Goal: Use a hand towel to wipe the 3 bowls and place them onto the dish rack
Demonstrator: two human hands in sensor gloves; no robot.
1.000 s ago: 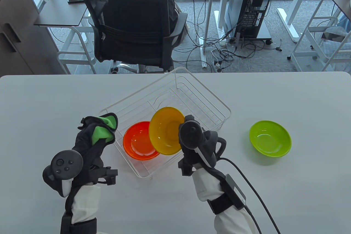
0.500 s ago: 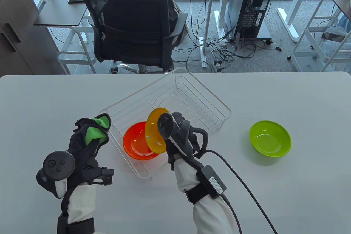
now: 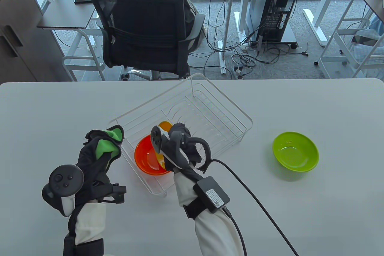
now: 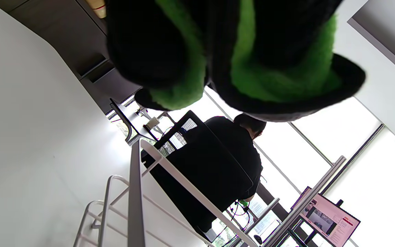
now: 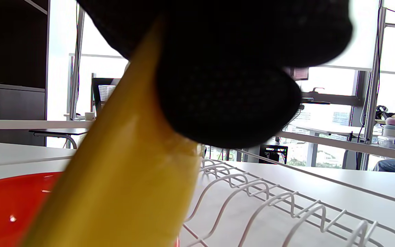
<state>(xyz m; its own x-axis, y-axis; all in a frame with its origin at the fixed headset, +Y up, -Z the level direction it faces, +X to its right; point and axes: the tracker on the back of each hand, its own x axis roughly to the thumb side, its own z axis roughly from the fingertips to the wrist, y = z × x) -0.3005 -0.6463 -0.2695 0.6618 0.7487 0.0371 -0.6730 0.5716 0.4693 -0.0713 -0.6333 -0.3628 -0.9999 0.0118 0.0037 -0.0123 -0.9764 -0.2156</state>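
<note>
Tilting over the dish rack — right hand gripping yellow bowl.

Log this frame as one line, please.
right hand: lowering yellow bowl into dish rack | left hand: holds towel | green bowl: on table

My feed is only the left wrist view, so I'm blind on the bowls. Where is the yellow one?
Observer: The right hand grips the yellow bowl, tilted on edge inside the dish rack.
Operator: Anything beside it?
Observer: The orange bowl lies in the rack's near corner, right against it.
Operator: And the third?
Observer: The green bowl sits on the table, right of the rack.
</note>
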